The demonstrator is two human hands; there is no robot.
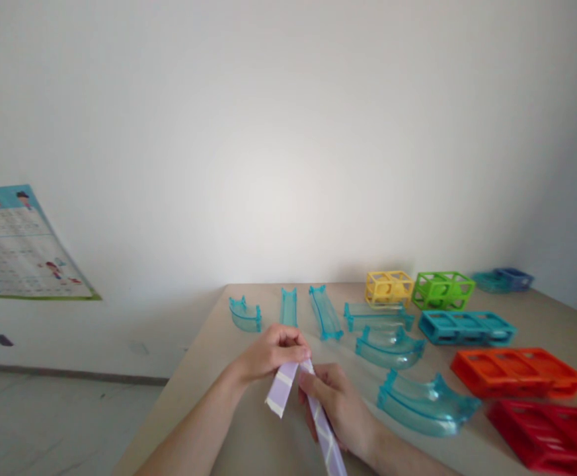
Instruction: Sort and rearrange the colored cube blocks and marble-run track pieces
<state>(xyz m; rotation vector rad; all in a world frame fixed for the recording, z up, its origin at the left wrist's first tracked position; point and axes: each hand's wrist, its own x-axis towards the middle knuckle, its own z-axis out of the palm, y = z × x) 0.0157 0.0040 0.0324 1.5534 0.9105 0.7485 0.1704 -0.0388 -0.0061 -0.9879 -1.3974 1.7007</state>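
Observation:
A lilac strip with pale cross lines, perhaps paper or tape, is bent over at its top, with one short end hanging left and a longer part running down to the lower edge. My left hand pinches it near the bend, fingers curled. Just right of that, my right hand grips the longer part between thumb and fingers. Both hands are above the near part of the table. Beyond them lie clear teal track pieces: a straight one behind my left hand and a slanted one to its right.
On the table are more teal pieces, including a curved one right of my right hand. Yellow, green, teal, orange and red frame blocks line the right side. A white wall stands behind.

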